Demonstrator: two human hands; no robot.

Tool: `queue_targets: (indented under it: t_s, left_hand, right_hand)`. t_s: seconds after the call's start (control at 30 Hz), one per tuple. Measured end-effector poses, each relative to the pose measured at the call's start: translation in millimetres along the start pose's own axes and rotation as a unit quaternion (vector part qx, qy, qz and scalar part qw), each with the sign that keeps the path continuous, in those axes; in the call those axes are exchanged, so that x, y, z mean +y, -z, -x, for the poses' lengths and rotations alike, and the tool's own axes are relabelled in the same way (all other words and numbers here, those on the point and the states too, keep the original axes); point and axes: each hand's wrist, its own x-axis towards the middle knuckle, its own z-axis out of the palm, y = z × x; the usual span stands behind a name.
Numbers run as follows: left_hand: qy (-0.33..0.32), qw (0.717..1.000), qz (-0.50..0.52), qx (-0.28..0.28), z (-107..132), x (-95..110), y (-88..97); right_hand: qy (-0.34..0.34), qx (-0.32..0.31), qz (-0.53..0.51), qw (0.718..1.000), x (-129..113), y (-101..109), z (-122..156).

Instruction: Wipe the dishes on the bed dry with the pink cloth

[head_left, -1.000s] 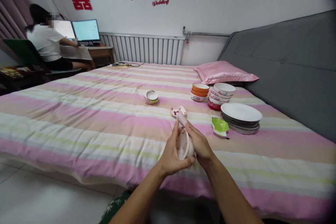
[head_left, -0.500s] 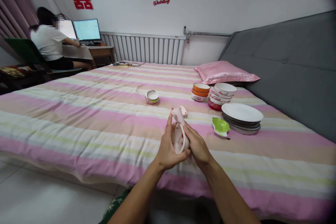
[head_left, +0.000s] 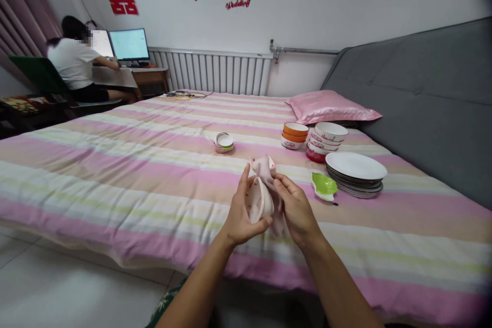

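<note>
In my left hand [head_left: 237,218] is a small whitish bowl [head_left: 266,204], tilted on its side, with my thumb along its lower rim and my fingers round its far side. My right hand [head_left: 298,211] pinches a thin pale pinkish-grey cloth [head_left: 277,219], which hangs beside and behind the bowl. Just beyond my fingertips a pale dish with red spots [head_left: 271,162] rests on the bed, partly covered by the cloth. To the right of my right hand lies a green leaf-shaped dish [head_left: 324,185].
Right of the leaf dish stands a stack of plates [head_left: 356,166]. Behind it are stacked white-and-red bowls [head_left: 326,139] and orange bowls [head_left: 295,136]. Small nested dishes [head_left: 224,142] sit farther back. A pink pillow [head_left: 332,106] lies near the grey headboard [head_left: 418,82]. A person [head_left: 75,61] sits at a desk.
My right hand has drawn away from the bowl to the right, pulling the cloth out beside it. My left hand still holds the bowl, shifted slightly left.
</note>
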Motion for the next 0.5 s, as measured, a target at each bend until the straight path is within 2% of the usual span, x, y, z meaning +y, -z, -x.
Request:
queue_targets:
  t_s: [0.07, 0.23, 0.4, 0.5]
  left_hand:
    - [-0.004, 1.0, 0.006, -0.005, -0.4, 0.2, -0.1]
    - [-0.018, 0.999, -0.015, -0.028, -0.3, -3.6, 1.4]
    - [-0.055, 0.986, -0.13, -0.084, 2.3, -3.8, 0.0]
    - [-0.057, 0.983, -0.147, -0.093, 3.3, -2.4, -2.7]
  right_hand:
    - [-0.013, 0.005, -0.021, 1.0, -2.9, 1.9, -0.5]
    - [-0.034, -0.028, -0.009, 0.999, -8.6, 7.8, 0.1]
    - [0.007, -0.027, 0.038, 0.999, -6.8, 11.7, -0.6]
    - [0.024, 0.003, 0.051, 0.998, -3.1, 16.2, -4.9]
